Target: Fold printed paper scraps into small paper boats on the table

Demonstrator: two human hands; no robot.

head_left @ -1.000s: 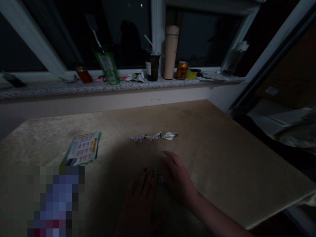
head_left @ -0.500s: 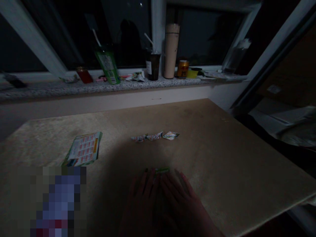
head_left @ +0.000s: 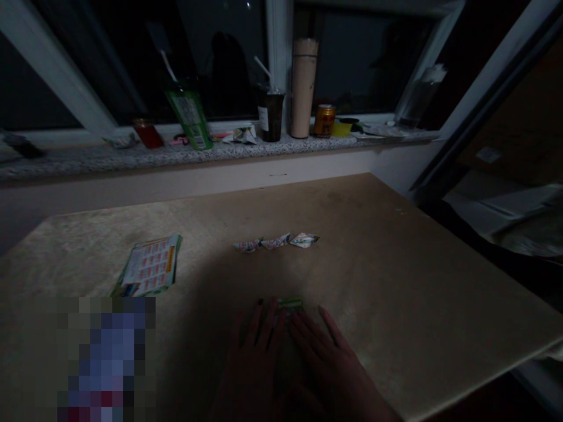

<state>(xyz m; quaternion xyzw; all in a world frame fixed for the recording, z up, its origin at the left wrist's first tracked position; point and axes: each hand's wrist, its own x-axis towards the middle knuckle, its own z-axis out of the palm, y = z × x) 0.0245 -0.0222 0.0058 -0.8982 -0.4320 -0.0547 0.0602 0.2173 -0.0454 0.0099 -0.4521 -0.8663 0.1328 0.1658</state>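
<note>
A small green printed piece of paper (head_left: 290, 303) lies on the table in front of me, partly hidden under my fingertips. My left hand (head_left: 255, 357) rests flat at its left side, fingers stretched out. From the right, my right hand (head_left: 323, 357) also lies flat, its fingertips on the paper's near edge and the thumb side partly in shadow. Beyond the hands sits a row of small folded paper pieces: a left one (head_left: 248, 245), a middle one (head_left: 276, 241) and a diamond-shaped right one (head_left: 304, 240).
A stack of printed sheets (head_left: 152, 264) lies on the left of the table (head_left: 396, 293), behind a pixelated area. The windowsill (head_left: 246, 153) bears a tilted green container (head_left: 190, 117), a dark cup with a straw (head_left: 270, 117), a tall flask (head_left: 304, 88) and an orange can (head_left: 324, 122).
My hands have drawn slightly apart and back, so more of the green paper shows. The folded pieces and the stack have stayed in place.
</note>
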